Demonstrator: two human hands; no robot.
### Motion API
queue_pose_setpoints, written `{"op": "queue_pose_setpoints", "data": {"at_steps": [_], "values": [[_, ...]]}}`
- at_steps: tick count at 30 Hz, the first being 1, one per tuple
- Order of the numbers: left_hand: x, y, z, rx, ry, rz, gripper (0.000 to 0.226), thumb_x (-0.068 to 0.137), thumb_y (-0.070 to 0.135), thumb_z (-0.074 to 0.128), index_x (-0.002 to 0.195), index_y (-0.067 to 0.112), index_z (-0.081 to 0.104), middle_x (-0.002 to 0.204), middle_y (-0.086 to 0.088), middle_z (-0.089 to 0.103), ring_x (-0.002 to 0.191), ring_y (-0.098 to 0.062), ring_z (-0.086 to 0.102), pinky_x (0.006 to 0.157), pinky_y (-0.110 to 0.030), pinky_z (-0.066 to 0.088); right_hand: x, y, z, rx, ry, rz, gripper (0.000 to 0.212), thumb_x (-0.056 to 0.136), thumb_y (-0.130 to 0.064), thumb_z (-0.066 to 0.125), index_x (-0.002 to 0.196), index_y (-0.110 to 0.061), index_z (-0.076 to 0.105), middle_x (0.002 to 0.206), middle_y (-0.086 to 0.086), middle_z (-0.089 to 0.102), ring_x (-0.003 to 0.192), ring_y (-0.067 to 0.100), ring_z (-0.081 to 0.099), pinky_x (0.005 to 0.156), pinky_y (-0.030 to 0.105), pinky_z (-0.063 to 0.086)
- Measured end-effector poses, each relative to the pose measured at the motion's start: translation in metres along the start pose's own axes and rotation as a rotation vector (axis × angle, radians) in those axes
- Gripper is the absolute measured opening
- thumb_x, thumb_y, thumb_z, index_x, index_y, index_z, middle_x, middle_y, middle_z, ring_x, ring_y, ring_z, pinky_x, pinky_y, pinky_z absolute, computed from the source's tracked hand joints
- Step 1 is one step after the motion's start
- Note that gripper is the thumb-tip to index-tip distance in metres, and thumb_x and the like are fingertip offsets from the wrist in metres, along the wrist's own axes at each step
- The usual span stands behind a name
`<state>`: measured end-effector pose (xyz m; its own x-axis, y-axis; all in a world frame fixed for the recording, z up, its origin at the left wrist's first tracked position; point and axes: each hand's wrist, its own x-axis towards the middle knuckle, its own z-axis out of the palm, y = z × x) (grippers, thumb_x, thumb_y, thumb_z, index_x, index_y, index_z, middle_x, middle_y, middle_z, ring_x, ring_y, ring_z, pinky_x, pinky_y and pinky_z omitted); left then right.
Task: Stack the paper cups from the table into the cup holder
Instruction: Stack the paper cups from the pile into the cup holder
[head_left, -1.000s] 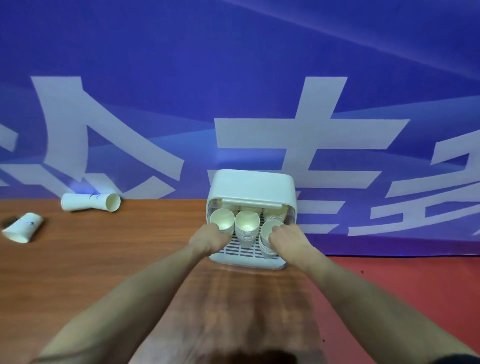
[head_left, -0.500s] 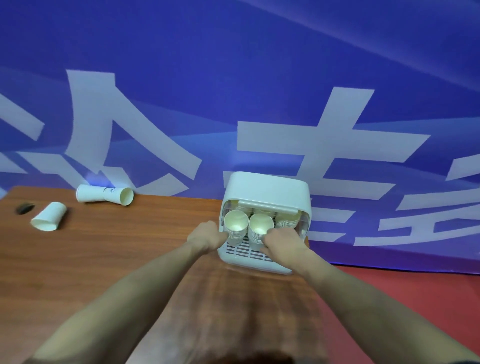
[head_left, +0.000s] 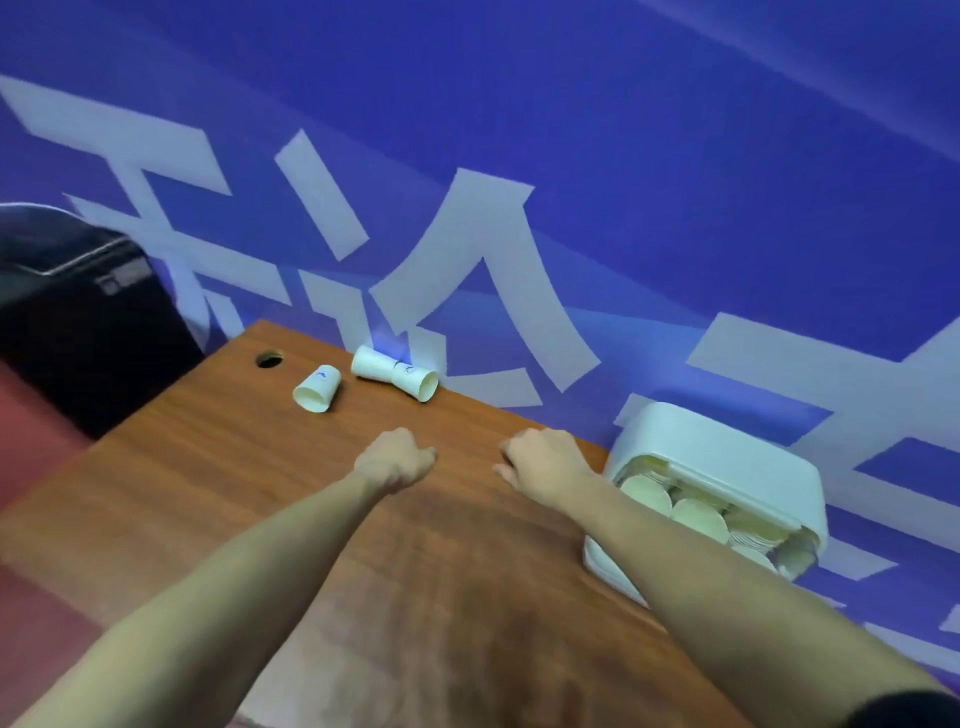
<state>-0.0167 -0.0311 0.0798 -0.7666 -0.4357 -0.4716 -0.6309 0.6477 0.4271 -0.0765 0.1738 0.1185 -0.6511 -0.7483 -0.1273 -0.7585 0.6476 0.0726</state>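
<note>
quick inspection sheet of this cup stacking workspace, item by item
surface: wooden table with a round hole near its far left corner
job's things: white cup holder at the right edge, rows of stacked cups inside; single cup on its side; two cups lying base to base against the banner
clutter: nothing seen
grippers: left hand and right hand over the table, fingers loosely curled, holding nothing
cables: nothing seen
surroundings: blue banner with white characters behind the table; black bin on the left; red floor
</note>
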Motion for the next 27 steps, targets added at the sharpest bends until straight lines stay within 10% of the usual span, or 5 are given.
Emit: {"op": "queue_pose_setpoints", "data": {"at_steps": [18,27], "values": [[0.147,-0.162,-0.102,-0.179,0.068,-0.234,0.036,0.078,0.041,0.046,0.081,0.008,0.057,0.074,-0.009,0.065,0.043,-0.024,0.059,0.059,-0.029,0.056,0.235,-0.084,0.029,0.175,-0.193,0.209,0.032,0.086,-0.054,0.049,0.094,-0.026,0.062,0.090,-0.001,0.063,0.087,0.026,0.062,0.073,0.037,0.049],[0.239,-0.181,-0.083,-0.195,0.135,-0.351,0.046,0.090,0.048,0.046,0.112,0.009,0.058,0.110,-0.011,0.064,0.098,-0.031,0.064,0.082,-0.035,0.050,0.310,-0.076,0.083,0.266,-0.265,0.445,0.034,0.094,-0.045,0.051,0.111,-0.016,0.058,0.106,0.004,0.064,0.099,0.027,0.062,0.072,0.030,0.041]]}}
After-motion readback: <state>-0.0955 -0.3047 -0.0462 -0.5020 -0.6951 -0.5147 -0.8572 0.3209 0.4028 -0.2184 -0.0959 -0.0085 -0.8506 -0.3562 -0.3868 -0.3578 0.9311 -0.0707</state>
